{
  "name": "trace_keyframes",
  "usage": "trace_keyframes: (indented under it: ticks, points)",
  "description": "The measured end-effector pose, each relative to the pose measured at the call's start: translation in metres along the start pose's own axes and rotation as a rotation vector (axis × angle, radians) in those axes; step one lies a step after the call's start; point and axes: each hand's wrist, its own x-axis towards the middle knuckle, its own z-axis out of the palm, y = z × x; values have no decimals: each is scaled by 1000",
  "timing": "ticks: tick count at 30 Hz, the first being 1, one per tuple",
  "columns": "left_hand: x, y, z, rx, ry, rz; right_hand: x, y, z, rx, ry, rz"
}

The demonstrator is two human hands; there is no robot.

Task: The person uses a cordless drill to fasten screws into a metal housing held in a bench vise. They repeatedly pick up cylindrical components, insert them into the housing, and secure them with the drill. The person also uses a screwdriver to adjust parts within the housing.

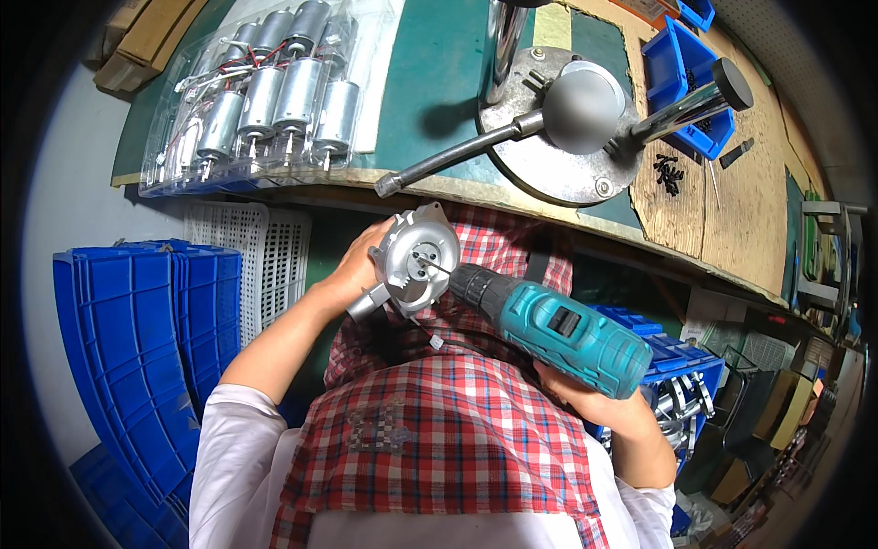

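Observation:
My left hand (355, 272) is wrapped round the edge of a round silver metal housing (444, 240), which looks like a blower casing with a short outlet tube. Its open face is turned toward the right, over my lap. In my right hand (576, 395) is a teal and black cordless drill (576, 340), gripped by its handle, which is mostly hidden under its body. The drill's thin bit reaches the middle of the housing, near several dark screws or holes. Whether the bit touches a screw is too small to tell. Below the housing hangs a small white connector (436, 342).
Several silver motors (265, 101) lie in a clear plastic tray on the green bench. A hand press (558, 119) with a long lever stands beside them. Black screws (669, 174) lie near a blue bin (681, 78). Blue crates (128, 357) and a white basket (279, 265) stand at left.

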Motion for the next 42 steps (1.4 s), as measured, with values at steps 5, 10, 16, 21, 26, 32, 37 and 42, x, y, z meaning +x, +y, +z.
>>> trace_keyframes:
  ticks: [5,10,16,21,26,32,37,42]
  points:
    - [5,9,-2,-135,-56,-143,-8,1,1,91,26,75]
    - [7,4,0,-258,-77,-233,-4,3,4,12,51,-10]
    - [6,3,-1,-125,-84,-193,4,1,0,-13,20,-92]
    - [6,4,-1,-104,-63,-139,8,-6,-4,-15,-27,-68]
    - [4,11,-3,-19,-44,-36,8,-1,1,-64,32,-128]
    - [3,8,-1,-30,-21,-51,8,-4,3,-17,23,-84]
    - [5,18,-7,-21,-69,-44,-8,-3,0,112,52,36]
    - [-6,-6,-3,-492,-120,-122,-68,7,-62,507,329,-45]
